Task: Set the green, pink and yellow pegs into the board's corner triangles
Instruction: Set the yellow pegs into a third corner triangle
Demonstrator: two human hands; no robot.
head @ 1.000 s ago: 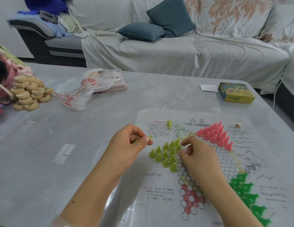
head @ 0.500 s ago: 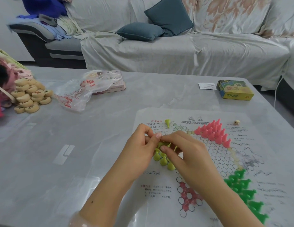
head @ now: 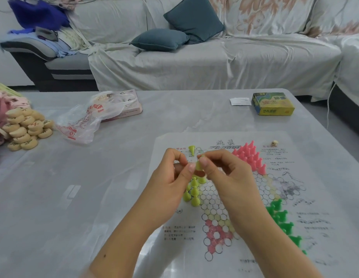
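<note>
One yellow peg [head: 199, 166] pinched in the air between both hands, just above the yellow pegs [head: 192, 192] already standing in the board's left corner triangle. Right hand [head: 226, 173] gripping that peg from the right, thumb and forefinger curled round its upper part; left hand [head: 170, 177] touching it from the left with thumb and forefinger tips, other fingers curled, though hard to tell whether actually pinching or merely steadying. Another single yellow peg [head: 192, 149] lying tipped over at the board's [head: 254, 197] far left edge, apart from the cluster. Pink pegs [head: 251, 157] packed upright in the far corner triangle, just right of the right hand. Green pegs [head: 280, 219] in a row along the near right corner, partly hidden behind the right forearm. Small pale die [head: 274, 143] beyond the pink group, on the printed sheet. Farther out on the grey table [head: 74, 197]: yellow-green box [head: 272, 103] with a white slip [head: 240, 101] beside it, crumpled plastic bag [head: 88, 119] over a pink box [head: 127, 106], pile of round wooden discs [head: 26, 129] at the left edge. Covered sofa [head: 214, 63] with two teal cushions [head: 174, 31] behind.
</note>
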